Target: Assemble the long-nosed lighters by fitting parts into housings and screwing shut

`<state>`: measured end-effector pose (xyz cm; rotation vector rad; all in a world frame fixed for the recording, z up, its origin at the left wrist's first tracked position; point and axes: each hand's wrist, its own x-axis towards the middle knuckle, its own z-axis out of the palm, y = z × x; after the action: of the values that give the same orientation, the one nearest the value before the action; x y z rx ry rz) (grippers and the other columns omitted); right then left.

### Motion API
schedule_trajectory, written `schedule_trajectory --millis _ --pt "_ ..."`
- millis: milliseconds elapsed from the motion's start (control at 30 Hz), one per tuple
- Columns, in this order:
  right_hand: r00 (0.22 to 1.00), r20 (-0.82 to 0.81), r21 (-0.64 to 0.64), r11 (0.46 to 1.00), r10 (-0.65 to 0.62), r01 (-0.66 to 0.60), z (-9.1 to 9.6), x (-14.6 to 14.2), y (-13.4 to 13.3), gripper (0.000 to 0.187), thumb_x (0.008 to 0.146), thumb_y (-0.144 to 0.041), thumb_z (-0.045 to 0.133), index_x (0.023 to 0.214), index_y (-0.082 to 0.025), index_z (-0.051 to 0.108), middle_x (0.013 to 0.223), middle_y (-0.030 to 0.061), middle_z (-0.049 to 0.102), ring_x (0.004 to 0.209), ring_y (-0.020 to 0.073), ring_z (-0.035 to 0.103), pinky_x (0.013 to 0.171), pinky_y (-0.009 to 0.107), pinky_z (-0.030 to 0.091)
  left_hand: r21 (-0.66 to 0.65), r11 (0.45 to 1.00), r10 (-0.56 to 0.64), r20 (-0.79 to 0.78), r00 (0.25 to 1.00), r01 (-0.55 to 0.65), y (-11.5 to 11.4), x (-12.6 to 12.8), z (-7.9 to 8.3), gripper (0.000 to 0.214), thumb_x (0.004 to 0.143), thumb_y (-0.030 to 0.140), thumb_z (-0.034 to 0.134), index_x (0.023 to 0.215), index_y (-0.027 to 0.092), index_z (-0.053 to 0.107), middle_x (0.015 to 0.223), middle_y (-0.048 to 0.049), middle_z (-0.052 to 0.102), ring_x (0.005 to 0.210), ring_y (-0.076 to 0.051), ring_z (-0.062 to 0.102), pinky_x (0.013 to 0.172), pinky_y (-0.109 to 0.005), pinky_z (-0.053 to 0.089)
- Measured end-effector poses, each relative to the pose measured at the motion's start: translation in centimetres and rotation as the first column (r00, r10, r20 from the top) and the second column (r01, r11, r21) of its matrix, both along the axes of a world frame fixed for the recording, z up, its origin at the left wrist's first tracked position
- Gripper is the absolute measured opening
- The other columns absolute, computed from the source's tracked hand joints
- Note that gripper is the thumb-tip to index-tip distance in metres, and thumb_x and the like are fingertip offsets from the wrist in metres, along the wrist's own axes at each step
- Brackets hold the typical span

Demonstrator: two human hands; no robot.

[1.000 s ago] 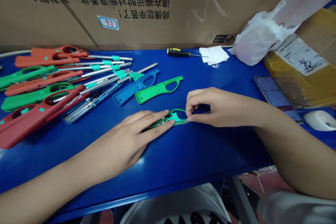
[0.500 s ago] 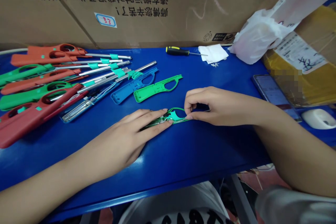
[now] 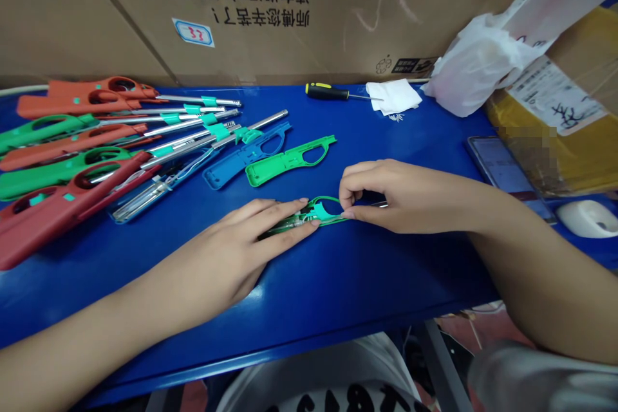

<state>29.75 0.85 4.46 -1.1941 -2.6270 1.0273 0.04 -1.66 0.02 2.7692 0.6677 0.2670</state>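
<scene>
A green long-necked lighter lies with its casing open on the blue table, its inner parts and teal trigger exposed. My left hand holds down its handle end, the fingers along both sides of the casing. At the neck end, my right hand pinches the lighter between thumb and fingertips; a bit of metal tube shows beside the thumb. What exactly lies under those fingertips is hidden. Behind the hands rest a loose green casing half and a blue casing half.
Several red, orange and green lighters are heaped at the left, beside an open blue one. A screwdriver touches white tissue near a cardboard box. At the right are a plastic bag, a phone and a white case.
Both hands keep almost the same place on the green lighter. A little more of the metal tube shows beside the right thumb, and the view has shifted slightly.
</scene>
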Motion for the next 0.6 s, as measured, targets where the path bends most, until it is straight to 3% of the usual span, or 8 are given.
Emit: schedule_trajectory --millis 367,600 --pt "0.998 0.057 0.048 0.999 0.011 -0.014 -0.14 -0.04 -0.47 0.01 0.091 -0.016 0.059 0.087 -0.023 0.064 0.097 0.0001 0.069 0.093 0.0179 0.061 0.083 0.033 0.043 0.024 1.0 -0.001 -0.026 1.0 0.002 -0.01 0.03 -0.08 0.068 0.096 0.002 0.041 0.158 0.031 0.041 0.161 -0.0046 0.045 0.132 -0.029 0.052 0.108 -0.049 0.054" --pt "0.999 0.002 0.072 0.996 -0.054 0.054 -0.21 0.59 0.13 0.013 0.086 -0.013 0.063 0.085 -0.024 0.068 0.096 -0.0013 0.072 0.089 0.0173 0.065 0.077 0.032 0.048 0.031 0.999 0.011 -0.038 0.999 -0.01 -0.09 0.0 -0.17 0.069 0.095 0.002 0.043 0.158 0.029 0.043 0.163 -0.0051 0.043 0.131 -0.03 0.053 0.106 -0.05 0.056"
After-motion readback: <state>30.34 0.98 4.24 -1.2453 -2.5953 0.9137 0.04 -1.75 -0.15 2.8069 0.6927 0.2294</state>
